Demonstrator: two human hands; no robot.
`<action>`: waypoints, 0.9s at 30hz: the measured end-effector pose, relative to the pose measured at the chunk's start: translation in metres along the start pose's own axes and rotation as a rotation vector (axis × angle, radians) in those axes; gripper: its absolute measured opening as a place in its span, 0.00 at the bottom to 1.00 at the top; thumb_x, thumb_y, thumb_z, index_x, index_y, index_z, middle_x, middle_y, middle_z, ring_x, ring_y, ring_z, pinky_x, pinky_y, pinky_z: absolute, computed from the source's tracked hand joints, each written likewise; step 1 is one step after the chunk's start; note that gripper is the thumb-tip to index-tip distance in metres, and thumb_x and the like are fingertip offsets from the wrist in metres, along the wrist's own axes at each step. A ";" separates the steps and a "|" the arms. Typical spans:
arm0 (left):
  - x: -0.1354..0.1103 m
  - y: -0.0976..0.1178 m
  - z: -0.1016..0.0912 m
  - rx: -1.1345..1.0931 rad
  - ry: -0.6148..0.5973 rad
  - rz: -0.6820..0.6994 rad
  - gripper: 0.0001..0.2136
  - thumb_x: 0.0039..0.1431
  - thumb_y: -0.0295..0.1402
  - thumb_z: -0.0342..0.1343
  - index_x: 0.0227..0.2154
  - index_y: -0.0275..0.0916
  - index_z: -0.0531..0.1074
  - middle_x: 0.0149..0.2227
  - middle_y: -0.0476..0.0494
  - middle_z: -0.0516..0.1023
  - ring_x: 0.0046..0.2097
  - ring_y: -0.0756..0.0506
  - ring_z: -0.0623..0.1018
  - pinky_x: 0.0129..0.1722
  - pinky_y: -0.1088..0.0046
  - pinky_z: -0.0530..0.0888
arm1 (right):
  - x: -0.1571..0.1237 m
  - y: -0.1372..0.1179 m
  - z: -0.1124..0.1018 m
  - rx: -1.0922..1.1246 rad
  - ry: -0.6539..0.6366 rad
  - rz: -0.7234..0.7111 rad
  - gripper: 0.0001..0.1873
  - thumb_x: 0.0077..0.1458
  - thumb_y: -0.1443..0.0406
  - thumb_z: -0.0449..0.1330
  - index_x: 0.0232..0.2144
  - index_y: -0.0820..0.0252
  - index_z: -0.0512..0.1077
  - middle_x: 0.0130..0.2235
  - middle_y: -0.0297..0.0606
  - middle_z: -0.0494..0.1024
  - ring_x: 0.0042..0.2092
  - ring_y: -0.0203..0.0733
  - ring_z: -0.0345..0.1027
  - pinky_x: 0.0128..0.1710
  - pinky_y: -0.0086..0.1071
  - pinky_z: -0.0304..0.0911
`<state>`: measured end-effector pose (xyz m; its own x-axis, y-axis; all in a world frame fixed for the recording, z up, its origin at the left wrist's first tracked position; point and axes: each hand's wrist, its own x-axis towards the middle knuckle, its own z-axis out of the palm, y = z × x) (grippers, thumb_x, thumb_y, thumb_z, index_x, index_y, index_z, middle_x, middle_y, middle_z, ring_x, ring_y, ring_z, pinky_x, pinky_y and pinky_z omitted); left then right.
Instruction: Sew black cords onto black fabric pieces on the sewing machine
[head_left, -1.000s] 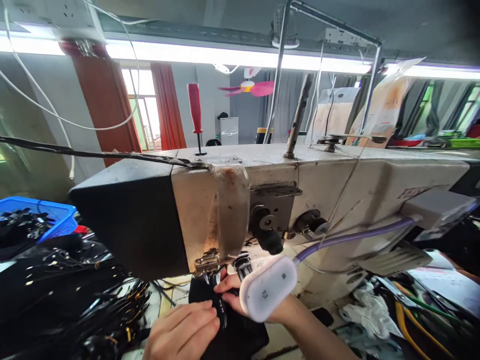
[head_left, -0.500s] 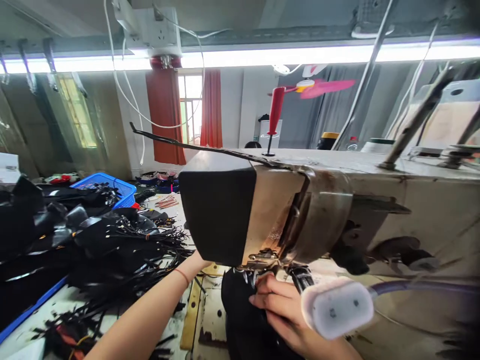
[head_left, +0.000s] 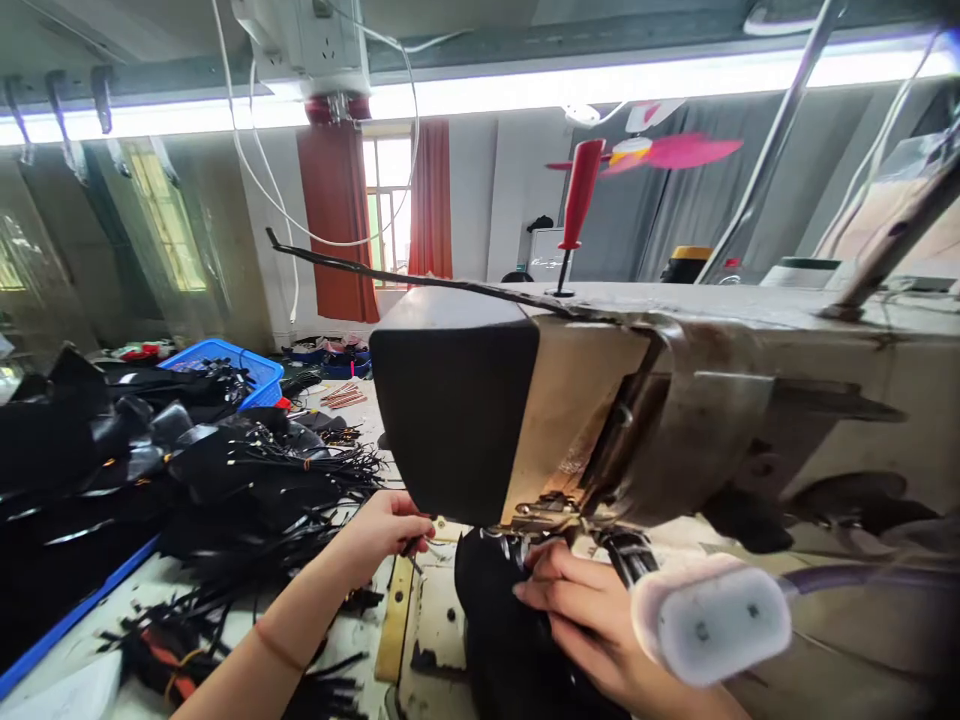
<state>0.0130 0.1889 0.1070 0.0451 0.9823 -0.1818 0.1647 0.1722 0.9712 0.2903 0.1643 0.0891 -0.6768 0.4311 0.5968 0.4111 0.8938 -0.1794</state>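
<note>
My right hand point(head_left: 581, 605) is at the sewing machine's needle area, its fingers bent together and gripping a black fabric piece point(head_left: 495, 620) beside the presser foot. That fabric hangs toward me over the machine bed point(head_left: 439, 625). My left hand point(head_left: 394, 525) is left of the machine head point(head_left: 450, 420), thumb and fingers pinched together. A small dark bit shows at its fingertips, too small to name. The needle itself is hidden behind the machine head and my right fingers.
Black strapped fabric pieces point(head_left: 217, 500) are heaped on the left, with a blue basket point(head_left: 259, 375) behind. A lit white lamp point(head_left: 724, 620) juts out close to my right hand. A red-handled screwdriver point(head_left: 581, 195) stands upright on the machine, near a long thin black rod point(head_left: 360, 268).
My left hand has come out from behind the machine head, moving toward me with its fingers pinched. My right hand stays on the fabric. The view has shifted slightly.
</note>
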 end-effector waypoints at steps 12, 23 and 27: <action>-0.048 -0.001 0.000 -0.091 -0.085 -0.068 0.10 0.37 0.31 0.60 0.26 0.34 0.72 0.20 0.50 0.76 0.20 0.53 0.73 0.22 0.79 0.59 | 0.000 -0.003 0.002 0.055 0.014 0.004 0.16 0.60 0.70 0.51 0.46 0.53 0.74 0.43 0.41 0.76 0.47 0.44 0.72 0.48 0.36 0.69; -0.058 -0.006 0.014 0.362 0.147 0.670 0.05 0.51 0.23 0.56 0.28 0.35 0.77 0.23 0.50 0.75 0.25 0.52 0.75 0.26 0.77 0.71 | -0.005 -0.008 0.000 0.060 -0.027 0.087 0.17 0.58 0.71 0.51 0.47 0.56 0.71 0.46 0.44 0.75 0.52 0.45 0.69 0.51 0.38 0.67; -0.063 -0.016 0.017 0.666 0.330 1.488 0.11 0.56 0.16 0.56 0.39 0.31 0.77 0.32 0.43 0.79 0.33 0.50 0.78 0.34 0.76 0.75 | -0.006 -0.009 0.002 0.150 -0.040 0.166 0.16 0.58 0.71 0.51 0.47 0.57 0.70 0.46 0.43 0.76 0.52 0.43 0.70 0.54 0.38 0.65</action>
<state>0.0244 0.1227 0.1004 0.3554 0.2355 0.9045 0.5398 -0.8418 0.0071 0.2894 0.1542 0.0857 -0.6325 0.5757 0.5181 0.4254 0.8172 -0.3888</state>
